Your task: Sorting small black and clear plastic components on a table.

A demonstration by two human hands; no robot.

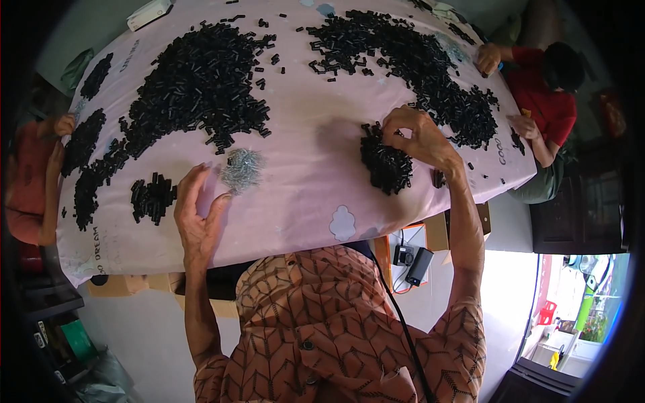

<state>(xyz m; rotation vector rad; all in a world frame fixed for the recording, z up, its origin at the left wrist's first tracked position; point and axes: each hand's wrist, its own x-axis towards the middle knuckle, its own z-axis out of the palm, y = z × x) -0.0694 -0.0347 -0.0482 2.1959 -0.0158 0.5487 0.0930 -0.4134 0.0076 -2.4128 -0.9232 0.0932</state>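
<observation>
My left hand (197, 213) is at the left of a small heap of thin silvery metal pins (242, 172), thumb and forefinger spread apart, with nothing visible between them. My right hand (423, 138) hangs over the upper edge of a small pile of short black tube-like pieces (386, 164). Its thumb and forefinger curl together in a pinch among the pieces; what they hold, if anything, is too small to make out. A little cluster of the same black pieces (153, 198) lies left of my left hand.
Large black heaps (201, 80) (416, 60) spread over the far part of the pink cloth-covered table (302, 134). A person in red (544, 101) works at the right edge, another person (33, 174) at the left. A white box (149, 13) sits far left. A black cable (396, 309) crosses my front.
</observation>
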